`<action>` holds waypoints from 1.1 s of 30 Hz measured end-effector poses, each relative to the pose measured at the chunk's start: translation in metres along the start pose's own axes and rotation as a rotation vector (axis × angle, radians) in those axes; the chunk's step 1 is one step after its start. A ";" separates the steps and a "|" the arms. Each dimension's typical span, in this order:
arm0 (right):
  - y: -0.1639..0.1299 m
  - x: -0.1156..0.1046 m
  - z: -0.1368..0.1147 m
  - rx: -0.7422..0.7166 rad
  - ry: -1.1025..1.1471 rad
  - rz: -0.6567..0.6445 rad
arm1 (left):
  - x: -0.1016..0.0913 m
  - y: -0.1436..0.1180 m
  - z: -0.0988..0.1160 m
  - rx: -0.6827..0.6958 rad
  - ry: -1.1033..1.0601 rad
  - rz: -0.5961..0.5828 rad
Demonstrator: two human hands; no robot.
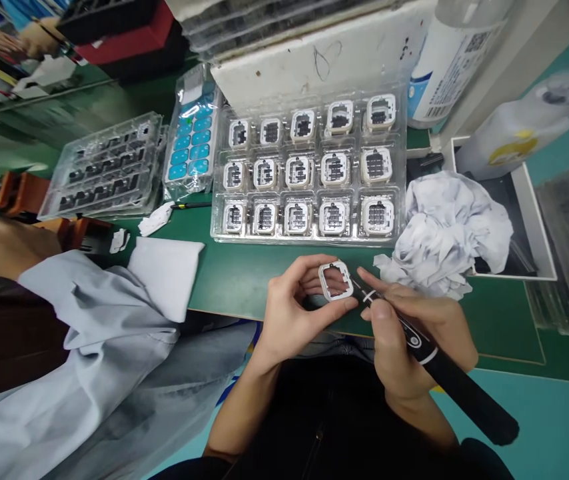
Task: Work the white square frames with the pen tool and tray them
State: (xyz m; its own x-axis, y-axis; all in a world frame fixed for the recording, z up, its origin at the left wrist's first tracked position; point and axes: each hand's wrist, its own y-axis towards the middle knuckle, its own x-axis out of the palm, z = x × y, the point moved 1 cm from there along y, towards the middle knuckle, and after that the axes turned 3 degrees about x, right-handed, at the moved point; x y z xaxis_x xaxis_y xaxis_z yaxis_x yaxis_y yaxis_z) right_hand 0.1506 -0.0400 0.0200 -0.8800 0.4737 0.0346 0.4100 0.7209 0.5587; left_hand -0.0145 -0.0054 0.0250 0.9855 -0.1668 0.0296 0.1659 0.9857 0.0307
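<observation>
My left hand (294,310) pinches a small white square frame (322,283) with rounded corners by its edges. The frame is tilted up, and my fingers show through its opening. In my right hand (414,333) is a black handheld electric tool (469,393) with a button on its handle, shaped like an electric toothbrush. Its thin tip points at the frame's right edge; whether it touches I cannot tell. Just beyond my hands lies a clear plastic tray (309,239), with rows of similar white frames with dark inner parts in its pockets.
Crumpled white cloth (449,227) lies right of the tray, by a white box (539,247) and bottles (457,60). To the left are a packet of blue pieces (189,143), stacked clear trays (104,167), a folded white cloth (164,273) and a co-worker's sleeved arm (99,313).
</observation>
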 end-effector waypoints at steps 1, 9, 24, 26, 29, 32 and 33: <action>0.000 -0.002 0.001 -0.012 0.010 0.021 | -0.001 0.000 0.002 0.014 0.001 -0.013; -0.005 -0.006 0.016 -0.084 0.078 0.086 | -0.070 0.101 0.054 0.493 0.746 0.114; -0.008 -0.006 0.029 -0.049 0.054 0.162 | -0.080 0.250 0.075 0.425 1.314 -0.147; -0.008 -0.005 0.028 -0.055 0.047 0.164 | -0.065 0.257 0.076 0.404 1.315 -0.209; -0.008 -0.003 0.026 -0.022 0.047 0.179 | -0.049 0.271 0.077 0.366 1.306 -0.213; -0.010 -0.001 0.024 0.013 0.054 0.174 | -0.042 0.277 0.076 0.361 1.281 -0.198; -0.011 -0.001 0.025 0.014 0.053 0.175 | -0.042 0.277 0.075 0.368 1.270 -0.190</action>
State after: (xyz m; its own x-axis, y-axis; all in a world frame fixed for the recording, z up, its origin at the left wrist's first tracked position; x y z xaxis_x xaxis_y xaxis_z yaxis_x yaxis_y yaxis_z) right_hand 0.1525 -0.0357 -0.0067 -0.8062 0.5653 0.1745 0.5609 0.6367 0.5291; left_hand -0.0121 0.2725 0.1074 0.3300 0.0370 -0.9432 0.4823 0.8524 0.2022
